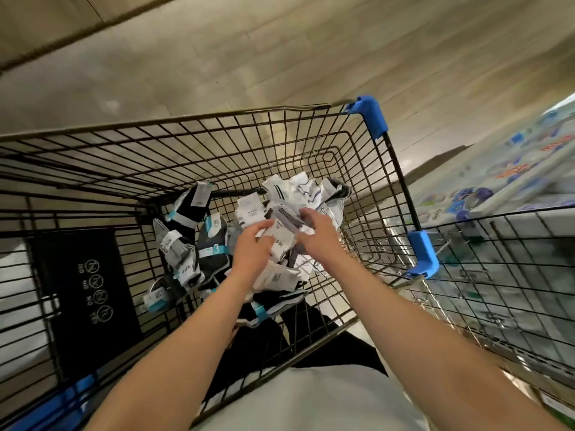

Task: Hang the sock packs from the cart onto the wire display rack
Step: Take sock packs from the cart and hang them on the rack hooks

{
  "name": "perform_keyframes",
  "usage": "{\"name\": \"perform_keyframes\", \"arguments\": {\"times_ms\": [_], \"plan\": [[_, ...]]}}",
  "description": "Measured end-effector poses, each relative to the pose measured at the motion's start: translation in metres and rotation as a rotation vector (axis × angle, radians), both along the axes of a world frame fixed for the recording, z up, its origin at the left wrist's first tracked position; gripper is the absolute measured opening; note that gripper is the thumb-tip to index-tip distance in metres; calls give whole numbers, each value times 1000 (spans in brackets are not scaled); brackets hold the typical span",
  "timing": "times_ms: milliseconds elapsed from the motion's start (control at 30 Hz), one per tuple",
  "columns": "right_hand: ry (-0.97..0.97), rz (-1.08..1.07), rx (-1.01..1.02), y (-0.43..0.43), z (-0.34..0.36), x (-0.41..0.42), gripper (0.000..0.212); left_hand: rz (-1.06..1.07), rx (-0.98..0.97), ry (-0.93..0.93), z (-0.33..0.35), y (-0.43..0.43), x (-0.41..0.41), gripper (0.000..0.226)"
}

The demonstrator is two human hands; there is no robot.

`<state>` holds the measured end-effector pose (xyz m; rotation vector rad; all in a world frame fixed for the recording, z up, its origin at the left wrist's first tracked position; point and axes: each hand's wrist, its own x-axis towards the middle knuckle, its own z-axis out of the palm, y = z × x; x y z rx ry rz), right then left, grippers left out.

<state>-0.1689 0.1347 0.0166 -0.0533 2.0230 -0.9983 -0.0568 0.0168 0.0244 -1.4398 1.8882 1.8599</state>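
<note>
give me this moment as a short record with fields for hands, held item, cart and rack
left hand: grips the white-labelled sock pack from its left side
right hand: fingers curled over the same pack at its upper right
cart: black wire, blue corner guards, a heap of loose sock packs inside
wire rack: beside the cart on the right, blurred
task stage: pack is inside the cart, not yet at the rack
</note>
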Motion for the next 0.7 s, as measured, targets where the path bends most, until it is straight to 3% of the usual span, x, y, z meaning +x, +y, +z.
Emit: {"name": "perform_keyframes", "arguments": {"times_ms": [100, 167, 267, 300, 400, 500, 700], "plan": [[79, 289, -34, -3, 18, -3, 68, -172, -36, 71, 19, -5, -5, 35], [14, 422, -49, -3, 23, -3, 54, -211, -33, 125, 30, -5, -8, 34], [-37, 493, 21, 3, 32, -2, 12, -36, 35, 144, 38, -6, -12, 33], [-29, 481, 53, 6, 32, -2, 15, 13, 33, 139, 40, -7, -13, 35], [-115, 136, 53, 13, 31, 2, 27, 90, 105, 101, 38, -4, -19, 44], [-268, -246, 44, 14, 21, 3, 32, -31, 189, -32, 27, 9, -21, 46], [-406, -307, 25, 17, 2, -12, 26, -21, 133, -143, -7, 22, -33, 31]]}}
